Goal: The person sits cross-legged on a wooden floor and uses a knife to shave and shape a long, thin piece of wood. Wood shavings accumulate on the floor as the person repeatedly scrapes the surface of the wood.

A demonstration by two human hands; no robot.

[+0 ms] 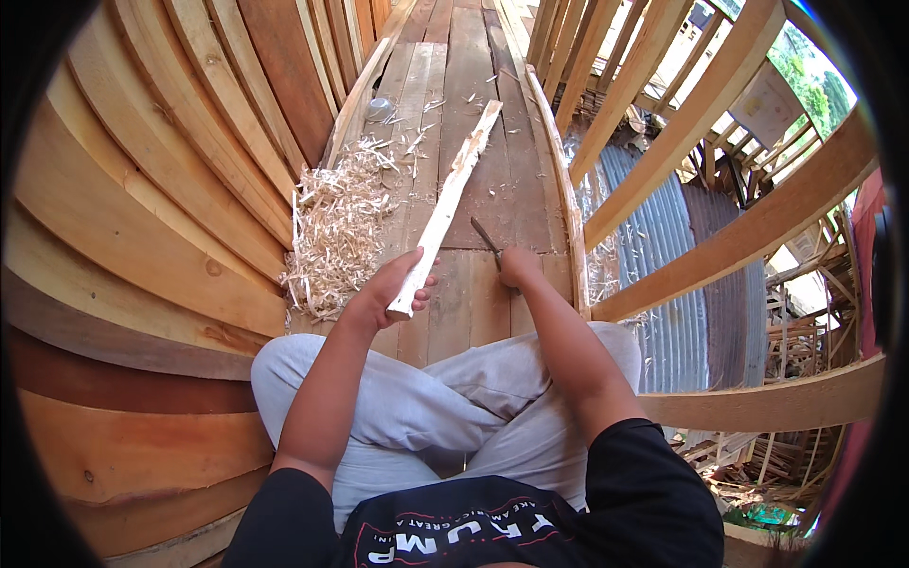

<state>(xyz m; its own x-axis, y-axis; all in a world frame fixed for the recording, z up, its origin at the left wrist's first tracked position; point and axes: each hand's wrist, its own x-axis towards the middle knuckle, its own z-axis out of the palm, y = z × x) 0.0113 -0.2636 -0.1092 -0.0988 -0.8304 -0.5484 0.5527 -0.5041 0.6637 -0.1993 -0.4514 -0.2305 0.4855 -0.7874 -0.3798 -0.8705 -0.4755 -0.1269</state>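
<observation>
My left hand (386, 291) is wrapped round the near end of a long, pale strip of wood (449, 201). The strip slants away from me to the right, its far end rough and darker along one edge. My right hand (519, 269) is closed on the handle of a knife (485, 234), whose dark, narrow blade points forward and left. Blade and wood are apart, with the knife to the right of the strip. Most of the handle is hidden in my fist.
Curled wood shavings (343, 227) lie heaped on the plank floor (461, 298) at the left, near a small clear container (380, 109). Upright boards (161, 180) wall the left side. A slatted wooden railing (682, 123) runs along the right, with corrugated metal sheets (653, 256) below it.
</observation>
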